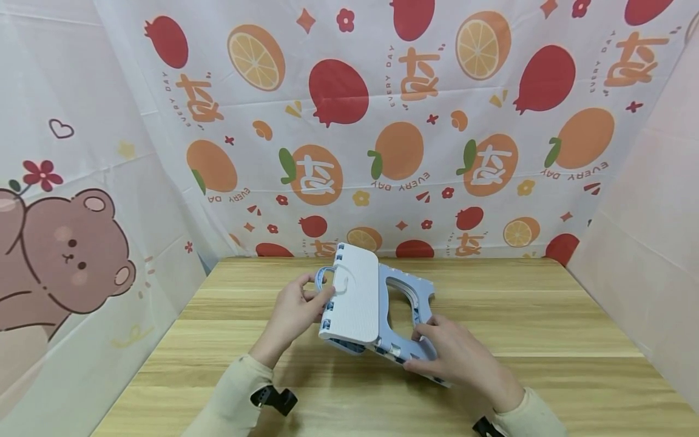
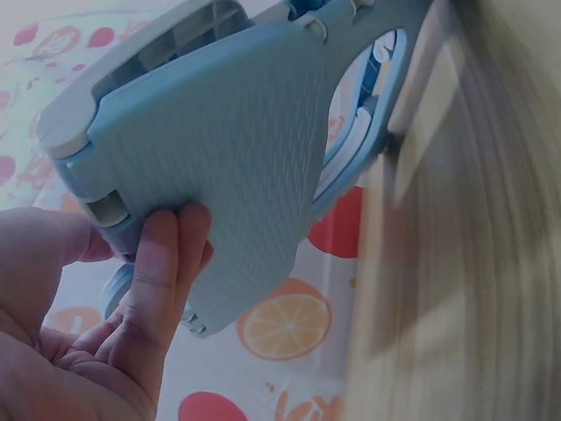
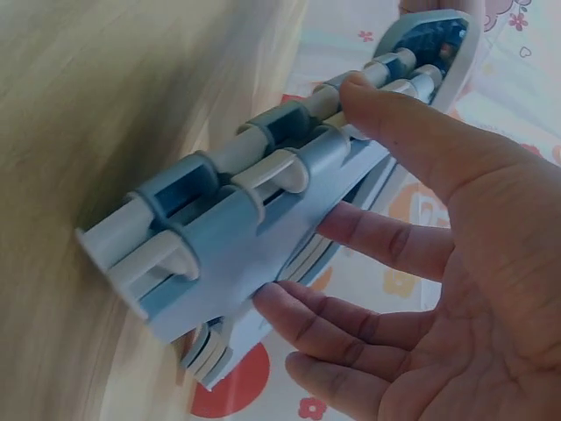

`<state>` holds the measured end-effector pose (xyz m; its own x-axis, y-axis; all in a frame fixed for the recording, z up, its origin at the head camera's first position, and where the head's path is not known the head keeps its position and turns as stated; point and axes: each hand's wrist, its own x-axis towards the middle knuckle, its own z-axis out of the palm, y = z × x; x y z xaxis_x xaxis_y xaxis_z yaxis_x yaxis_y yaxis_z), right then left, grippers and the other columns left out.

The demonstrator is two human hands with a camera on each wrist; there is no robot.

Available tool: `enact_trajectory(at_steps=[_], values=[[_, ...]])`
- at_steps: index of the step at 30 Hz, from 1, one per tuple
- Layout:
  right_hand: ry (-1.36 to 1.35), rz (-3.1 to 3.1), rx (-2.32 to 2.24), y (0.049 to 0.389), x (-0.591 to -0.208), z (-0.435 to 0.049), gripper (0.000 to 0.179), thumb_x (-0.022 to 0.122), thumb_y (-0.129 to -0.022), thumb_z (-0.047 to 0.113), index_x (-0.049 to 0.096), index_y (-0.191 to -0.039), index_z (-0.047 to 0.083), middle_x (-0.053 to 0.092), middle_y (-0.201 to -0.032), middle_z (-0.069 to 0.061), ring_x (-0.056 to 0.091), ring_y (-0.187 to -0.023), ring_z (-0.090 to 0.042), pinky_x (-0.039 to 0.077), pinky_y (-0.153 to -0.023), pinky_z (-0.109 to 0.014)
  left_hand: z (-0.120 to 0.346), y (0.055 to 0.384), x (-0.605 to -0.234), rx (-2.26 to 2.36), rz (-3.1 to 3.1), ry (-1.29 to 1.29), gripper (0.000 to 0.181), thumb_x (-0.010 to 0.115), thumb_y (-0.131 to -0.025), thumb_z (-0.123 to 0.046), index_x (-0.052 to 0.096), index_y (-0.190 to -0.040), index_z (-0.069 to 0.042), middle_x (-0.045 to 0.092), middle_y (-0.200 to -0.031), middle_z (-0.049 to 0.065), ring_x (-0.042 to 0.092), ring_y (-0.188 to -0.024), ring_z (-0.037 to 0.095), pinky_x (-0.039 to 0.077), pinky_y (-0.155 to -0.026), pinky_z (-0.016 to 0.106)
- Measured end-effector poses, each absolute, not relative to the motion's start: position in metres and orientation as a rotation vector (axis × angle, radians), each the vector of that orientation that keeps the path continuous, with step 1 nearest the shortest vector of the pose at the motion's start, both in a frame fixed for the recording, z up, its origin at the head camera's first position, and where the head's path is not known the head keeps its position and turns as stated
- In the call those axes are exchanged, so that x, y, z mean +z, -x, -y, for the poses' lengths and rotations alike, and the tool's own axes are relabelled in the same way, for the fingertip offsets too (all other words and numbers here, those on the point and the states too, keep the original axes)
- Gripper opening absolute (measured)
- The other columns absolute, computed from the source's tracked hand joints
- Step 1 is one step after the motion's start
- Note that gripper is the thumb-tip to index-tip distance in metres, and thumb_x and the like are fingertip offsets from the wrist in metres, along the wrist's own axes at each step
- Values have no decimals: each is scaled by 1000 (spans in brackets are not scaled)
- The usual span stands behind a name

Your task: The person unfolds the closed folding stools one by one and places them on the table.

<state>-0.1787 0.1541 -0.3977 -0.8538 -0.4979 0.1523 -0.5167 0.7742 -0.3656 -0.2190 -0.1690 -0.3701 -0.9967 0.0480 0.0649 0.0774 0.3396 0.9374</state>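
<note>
A white and light-blue plastic folding stool (image 1: 357, 291) is tilted over the table, its seat and legs partly folded together. At the seat's outer edge my left hand (image 1: 295, 309) grips it beside a blue loop handle (image 1: 321, 278). In the left wrist view, its fingers lie on the blue ridged panel (image 2: 219, 167) and the thumb is on the other side of the edge. My right hand (image 1: 459, 355) holds the lower leg frame (image 1: 423, 297), thumb along the hinged edge (image 3: 263, 158) and fingers at the cut-out side.
The stool is over a wooden table (image 1: 546, 340) with light striped grain. Behind it hangs a white curtain (image 1: 377, 212) printed with fruit, and a bear-print cloth (image 1: 71, 255) hangs at the left. Black straps (image 1: 273, 399) show at both wrists.
</note>
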Motion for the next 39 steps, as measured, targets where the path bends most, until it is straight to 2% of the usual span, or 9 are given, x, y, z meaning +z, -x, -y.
enact_trajectory(at_steps=[9,18,22,27,32,39], values=[[-836,2817,670,181,-403,-149,38,86,-88,53,75,-106,22,69,-105,-3,56,-82,-10,47,-68,-24,166,212,-359,-1783,2421,122,25,70,-106,-24,74,-108,0,82,-95,12,78,-79,14,66,-72,27],[-793,2804,764,185,-408,-145,44,85,-88,55,78,-114,21,74,-116,-7,63,-91,-13,54,-74,-26,161,204,-352,-1840,2296,172,25,70,-106,-19,77,-119,1,81,-105,17,78,-82,8,66,-77,24],[-776,2786,830,185,-412,-145,46,82,-89,61,77,-114,23,74,-118,-3,68,-97,-14,55,-76,-25,159,199,-349,-1858,2260,235,28,69,-106,-18,76,-126,1,80,-115,19,78,-88,5,65,-80,23],[-793,2728,915,186,-418,-142,44,81,-91,60,77,-112,23,74,-116,1,71,-100,-15,58,-80,-29,157,194,-348,-1850,2227,371,30,66,-108,-18,73,-132,0,78,-126,20,78,-99,4,65,-84,25],[-834,2685,976,187,-420,-139,40,81,-93,56,77,-112,22,75,-115,3,73,-99,-16,62,-82,-37,154,191,-348,-1733,2200,565,33,61,-111,-20,71,-136,-1,75,-133,19,77,-109,7,65,-87,29],[-867,2681,1060,188,-420,-139,37,78,-96,53,76,-118,24,78,-120,4,77,-107,-18,64,-90,-50,147,183,-348,-1634,2178,764,37,60,-111,-15,64,-146,-3,72,-140,17,77,-116,21,65,-92,33]])
